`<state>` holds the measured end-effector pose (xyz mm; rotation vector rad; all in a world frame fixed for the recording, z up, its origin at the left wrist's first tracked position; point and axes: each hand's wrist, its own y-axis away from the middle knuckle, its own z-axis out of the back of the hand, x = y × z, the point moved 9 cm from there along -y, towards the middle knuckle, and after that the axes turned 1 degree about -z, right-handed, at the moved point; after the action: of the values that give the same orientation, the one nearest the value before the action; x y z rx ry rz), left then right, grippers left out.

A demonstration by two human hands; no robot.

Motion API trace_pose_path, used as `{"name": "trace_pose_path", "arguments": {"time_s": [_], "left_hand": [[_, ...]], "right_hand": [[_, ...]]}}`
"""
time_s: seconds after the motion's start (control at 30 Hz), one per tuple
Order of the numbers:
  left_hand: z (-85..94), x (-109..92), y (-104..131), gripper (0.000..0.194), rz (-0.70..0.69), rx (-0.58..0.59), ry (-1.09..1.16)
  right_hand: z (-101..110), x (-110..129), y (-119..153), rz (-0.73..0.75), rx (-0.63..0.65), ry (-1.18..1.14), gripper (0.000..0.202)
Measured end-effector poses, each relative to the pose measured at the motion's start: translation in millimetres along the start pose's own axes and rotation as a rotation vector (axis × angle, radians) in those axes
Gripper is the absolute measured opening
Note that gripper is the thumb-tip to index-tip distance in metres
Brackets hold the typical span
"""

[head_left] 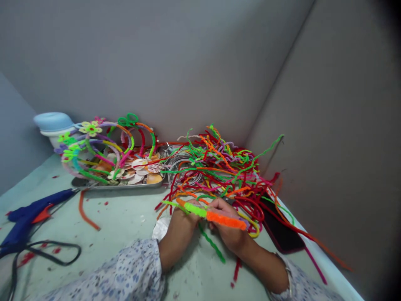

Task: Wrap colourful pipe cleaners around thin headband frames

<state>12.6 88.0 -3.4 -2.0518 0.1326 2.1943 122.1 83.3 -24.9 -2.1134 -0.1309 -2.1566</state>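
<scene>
Near the middle of the table, my left hand (pixel 181 225) and my right hand (pixel 231 238) are close together. Between them is a headband (pixel 226 220) wrapped in fuzzy pipe cleaner, lime green on the left and orange on the right, seen nearly edge-on. My left fingers close round the lime part, mostly hidden behind it. The right hand grips under the orange part, its thumb side toward the join of the two colours. A green pipe cleaner (pixel 213 246) hangs below, between the hands; its upper end is hidden.
A heap of pipe cleaners (pixel 219 167) lies beyond my hands, with wire rings (pixel 184 171) beside it. Finished headbands (pixel 103 146) rest on a tray (pixel 125 187) of shells. A blue glue gun (pixel 28 217) lies left; a dark phone (pixel 283 234) lies right.
</scene>
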Motion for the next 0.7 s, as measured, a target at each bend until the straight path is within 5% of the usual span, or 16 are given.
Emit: {"name": "trace_pose_path", "arguments": {"time_s": [0.17, 0.5, 0.7], "left_hand": [[-1.7, 2, 2, 0.020, 0.036, 0.018, 0.032], [-0.5, 13, 0, 0.027, 0.059, -0.006, 0.054], [-1.8, 8, -1, 0.014, 0.023, -0.004, 0.063]], "right_hand": [[3, 2, 4, 0.062, -0.038, 0.103, 0.015], [4, 1, -3, -0.087, -0.039, -0.042, 0.015], [1, -6, -3, -0.132, -0.002, -0.121, 0.015]]}}
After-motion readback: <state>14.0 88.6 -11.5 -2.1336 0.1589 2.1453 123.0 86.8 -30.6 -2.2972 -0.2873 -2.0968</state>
